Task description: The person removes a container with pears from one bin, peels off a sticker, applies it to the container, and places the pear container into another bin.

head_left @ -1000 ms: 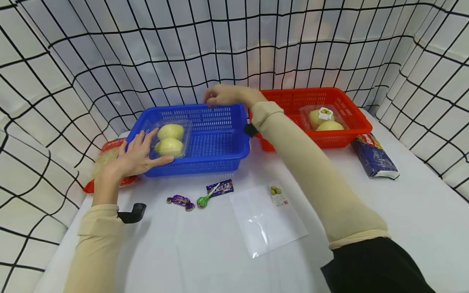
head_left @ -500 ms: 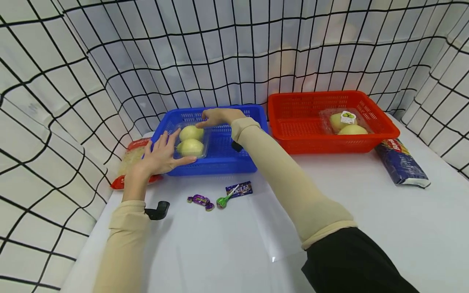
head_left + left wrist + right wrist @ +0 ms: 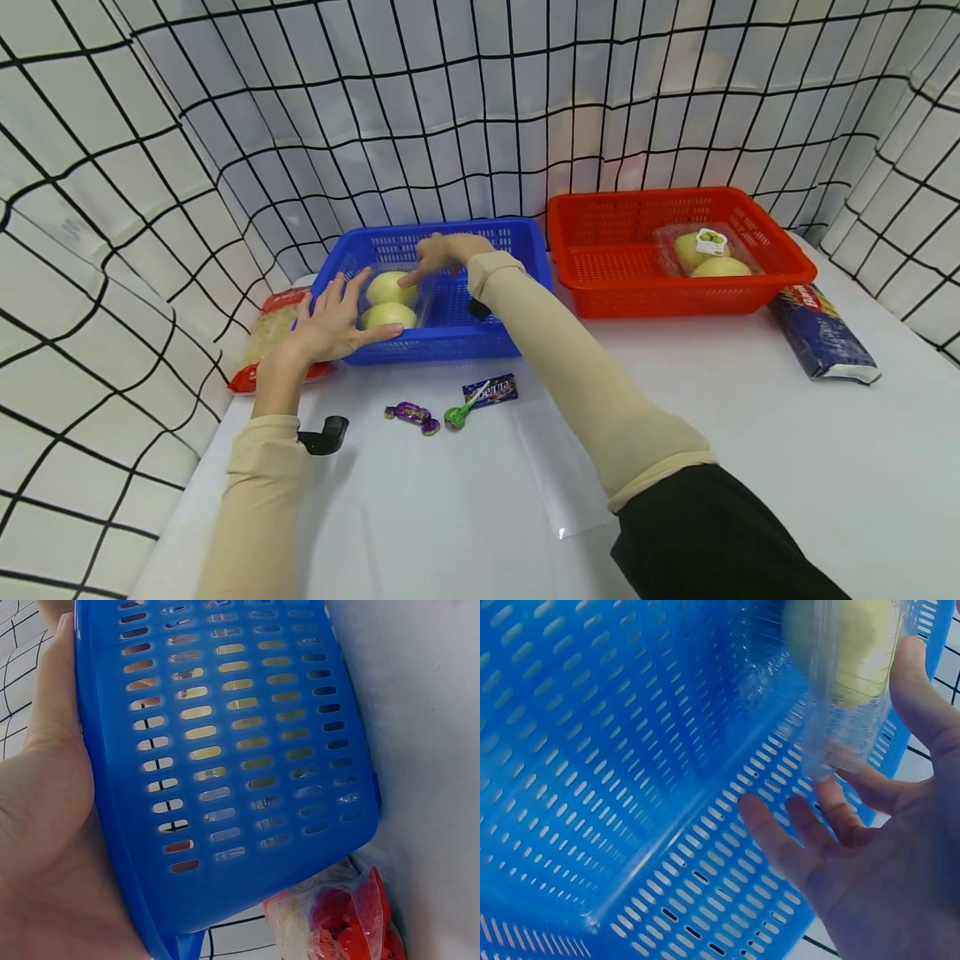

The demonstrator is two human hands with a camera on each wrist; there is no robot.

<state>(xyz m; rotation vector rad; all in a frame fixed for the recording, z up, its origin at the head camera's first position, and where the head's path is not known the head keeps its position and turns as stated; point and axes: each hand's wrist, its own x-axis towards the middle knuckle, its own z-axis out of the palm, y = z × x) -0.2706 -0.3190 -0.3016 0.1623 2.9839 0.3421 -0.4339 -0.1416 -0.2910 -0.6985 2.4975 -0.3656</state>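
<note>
While my left hand lay spread wide at the left near corner of the blue basket, my right hand was inside it, thumb and fingers bent around the right end of the clear fruit pack. The pack sat in the basket's left part, two pale yellow fruits showing through. It called, I judged, for a pinch on the firm edge, not the bulging film, with the tray kept level so neither fruit rolled; my left palm was well placed to steady the rim.

On the tabletop, the dark blue candy bar seemed to read "Белла", partly under the lollipop stick. A sticker on the labelled fruit pack, in the red basket, pictured green fruit above illegible print. I couldn't read the navy packet at far right.
</note>
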